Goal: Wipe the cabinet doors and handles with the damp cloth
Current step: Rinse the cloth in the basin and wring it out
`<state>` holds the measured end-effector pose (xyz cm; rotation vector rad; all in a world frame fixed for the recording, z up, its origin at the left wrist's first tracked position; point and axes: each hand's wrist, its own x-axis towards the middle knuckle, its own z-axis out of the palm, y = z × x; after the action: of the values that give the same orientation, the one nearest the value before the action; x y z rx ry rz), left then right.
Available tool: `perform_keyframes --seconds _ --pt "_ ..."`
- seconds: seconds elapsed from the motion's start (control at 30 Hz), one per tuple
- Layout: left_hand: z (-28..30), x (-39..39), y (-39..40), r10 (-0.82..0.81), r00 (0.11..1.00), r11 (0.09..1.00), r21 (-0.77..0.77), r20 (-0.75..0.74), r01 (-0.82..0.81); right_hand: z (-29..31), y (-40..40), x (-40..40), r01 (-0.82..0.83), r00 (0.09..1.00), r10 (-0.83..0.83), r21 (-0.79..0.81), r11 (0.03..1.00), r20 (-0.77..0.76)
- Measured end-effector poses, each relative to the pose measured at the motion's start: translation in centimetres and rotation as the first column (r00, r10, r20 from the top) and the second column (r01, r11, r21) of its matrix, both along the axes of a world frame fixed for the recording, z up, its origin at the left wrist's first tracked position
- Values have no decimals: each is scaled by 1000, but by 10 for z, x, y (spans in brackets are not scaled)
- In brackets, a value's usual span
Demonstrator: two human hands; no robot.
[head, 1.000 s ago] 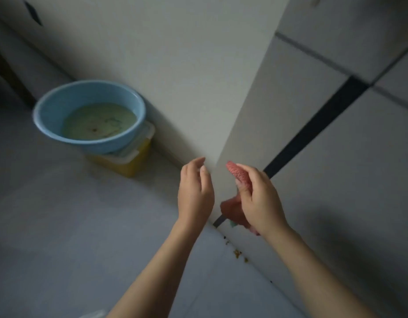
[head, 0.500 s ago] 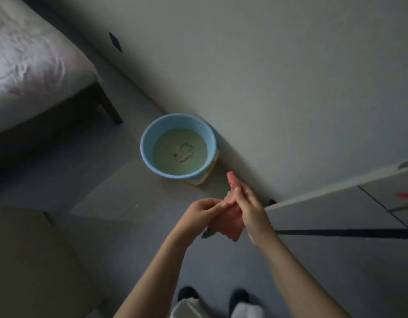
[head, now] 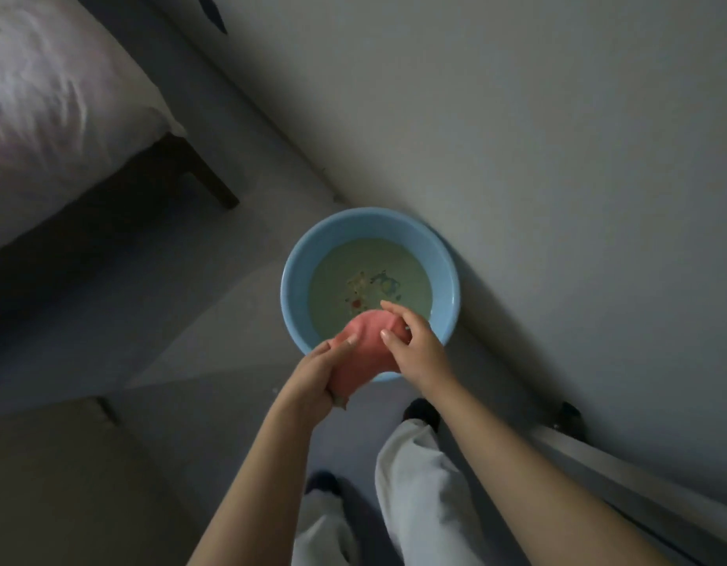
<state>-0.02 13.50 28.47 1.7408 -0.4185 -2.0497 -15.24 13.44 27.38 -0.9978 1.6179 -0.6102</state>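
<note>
A pink cloth is bunched between both of my hands over the near rim of a blue basin that holds murky water. My left hand grips the cloth from below and the left. My right hand pinches its upper right side with curled fingers. The white cabinet door shows only as an edge at the lower right, apart from both hands.
A pale wall runs behind the basin. A bed with light bedding and a dark leg stands at the upper left. A tan surface fills the lower left. My legs in light trousers stand on the grey floor.
My view swung from the cabinet door down to the basin. Both hands carried the cloth away from the door to above the basin's near rim, and my left hand took hold of it.
</note>
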Motion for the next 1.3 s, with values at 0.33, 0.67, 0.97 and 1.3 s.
perform_keyframes --seconds 0.33,0.67,0.97,1.3 --pt "-227 25 -117 -255 867 946 -76 428 315 -223 -86 19 176 949 -111 203 963 -295" --pt "-317 -9 -166 -370 819 929 146 439 341 -327 -116 69 521 843 -426 299 800 -328" --pt "-283 -29 -191 -326 902 945 92 284 313 -262 -150 89 672 728 -651 34 740 -216" --pt "-285 -29 -164 -259 819 950 -18 512 311 -311 -126 42 416 756 -336 16 909 -561"
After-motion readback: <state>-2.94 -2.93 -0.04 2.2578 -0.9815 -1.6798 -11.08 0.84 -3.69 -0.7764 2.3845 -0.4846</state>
